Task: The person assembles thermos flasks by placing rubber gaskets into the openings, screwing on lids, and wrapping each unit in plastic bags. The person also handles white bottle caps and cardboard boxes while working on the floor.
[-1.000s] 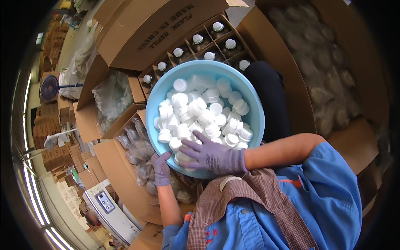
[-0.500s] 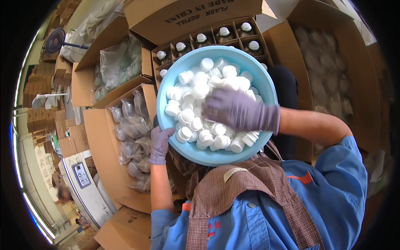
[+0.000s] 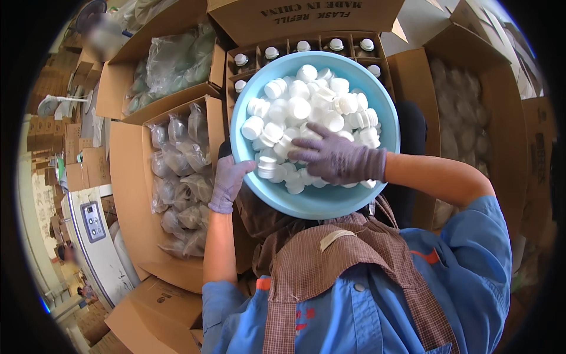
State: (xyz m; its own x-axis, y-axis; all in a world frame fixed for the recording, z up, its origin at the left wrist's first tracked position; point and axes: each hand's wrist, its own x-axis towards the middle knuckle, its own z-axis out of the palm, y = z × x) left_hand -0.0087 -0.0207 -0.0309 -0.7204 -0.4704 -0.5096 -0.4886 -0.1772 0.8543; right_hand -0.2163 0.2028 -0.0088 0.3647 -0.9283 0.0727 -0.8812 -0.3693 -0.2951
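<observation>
A light-blue basin (image 3: 312, 207) heaped with white plastic caps (image 3: 299, 108) rests at my lap. My left hand (image 3: 227, 184), in a grey-purple glove, grips the basin's left rim; its thumb lies over the edge and the other fingers are hidden underneath. Inside the basin, my gloved right hand (image 3: 339, 158) lies palm down on the caps with its fingers spread. It touches several caps and holds none that I can see. Past the far rim stand bottles with white tops (image 3: 336, 44), set in a divided carton.
To the left are open cartons of bagged clear items (image 3: 177, 183) and bagged greenish items (image 3: 177, 65). An open carton of wrapped round items (image 3: 457, 112) stands at the right. Farther left are a white machine with a control panel (image 3: 93, 221) and a fan (image 3: 62, 105).
My right hand, blurred before, is now sharper and its fingers are spread over the caps. The caps have shifted about. My left hand stays on the rim, and the view has moved slightly.
</observation>
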